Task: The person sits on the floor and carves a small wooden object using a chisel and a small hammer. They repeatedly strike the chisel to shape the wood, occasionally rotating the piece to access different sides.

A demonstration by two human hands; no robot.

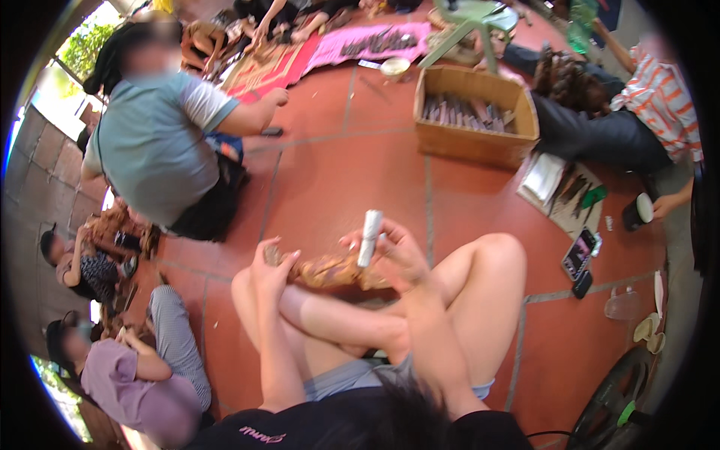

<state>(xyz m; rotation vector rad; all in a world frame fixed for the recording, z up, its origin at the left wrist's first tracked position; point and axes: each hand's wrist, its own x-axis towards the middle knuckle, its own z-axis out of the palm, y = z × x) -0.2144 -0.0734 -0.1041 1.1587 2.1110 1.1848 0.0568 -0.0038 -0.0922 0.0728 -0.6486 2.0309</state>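
A brown carved wooden piece (326, 271), glossy and uneven in shape, lies crosswise over my folded legs. Its left end is gripped by my left hand (270, 268), fingers closed around it. At the carving's right end, my right hand (401, 259) pinches a white rolled tube (370, 238), which stands nearly upright between thumb and fingers. The tube's lower end overlaps the carving in view; I cannot tell whether they touch. Part of the carving's right end is hidden behind my right hand.
A cardboard box (476, 146) of thin sticks stands ahead on the red tiled floor. To the right are tools on a sheet (562, 195), a phone (579, 253) and a fan (615, 397). Several people sit around; one (161, 142) is close on the left.
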